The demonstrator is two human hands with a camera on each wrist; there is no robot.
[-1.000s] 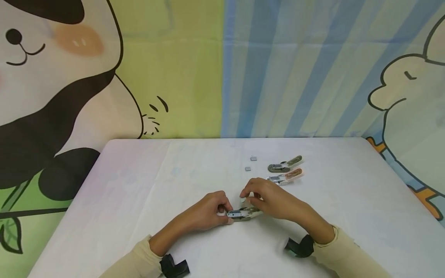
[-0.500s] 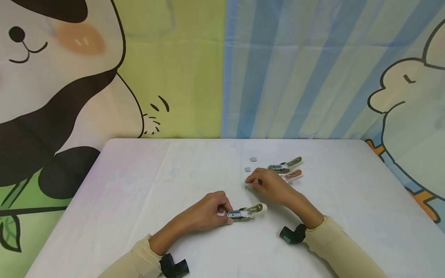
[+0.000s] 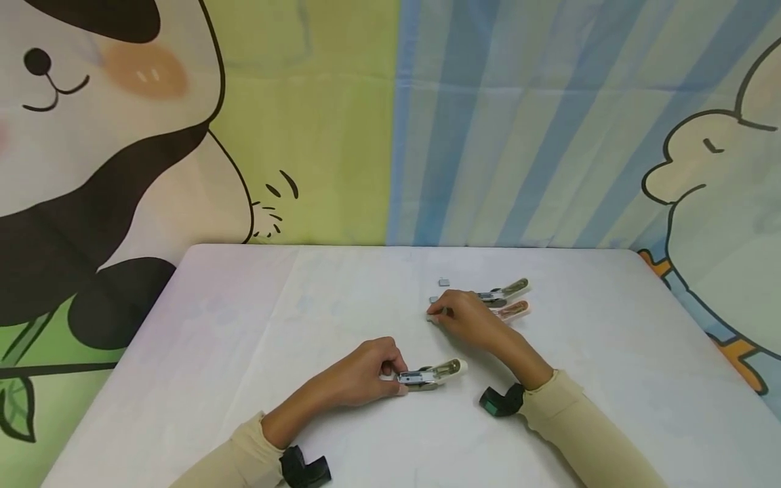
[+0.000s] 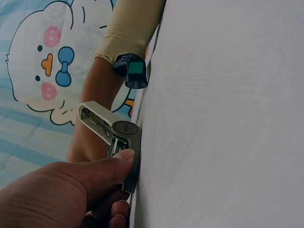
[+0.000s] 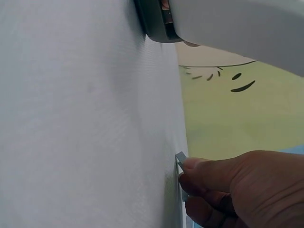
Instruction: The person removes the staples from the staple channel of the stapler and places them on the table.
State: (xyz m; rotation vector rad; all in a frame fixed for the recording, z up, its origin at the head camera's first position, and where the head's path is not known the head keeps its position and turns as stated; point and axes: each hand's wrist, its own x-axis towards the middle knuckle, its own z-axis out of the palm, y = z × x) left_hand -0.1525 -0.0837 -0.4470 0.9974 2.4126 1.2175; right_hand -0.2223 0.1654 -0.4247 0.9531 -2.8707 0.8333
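An open stapler with a cream lid and dark grey base lies near the table's front middle, its lid swung back and its metal magazine showing. My left hand pinches its left end, with the thumb on the magazine side in the left wrist view, where the stapler stands out large. Farther back, my right hand pinches a small strip of staples between thumb and finger, low over the tabletop. Its other fingers curl underneath. Another staple strip lies just beyond the right fingertips, partly covered.
Behind my right hand lie two more open staplers, a green one and a pink one partly hidden by the hand. One more staple strip lies near the back. The white table ends at a printed cloth.
My right hand has moved from the stapler's lid toward the back of the table, carrying the staple strip low over the surface. My left hand stays on the stapler.
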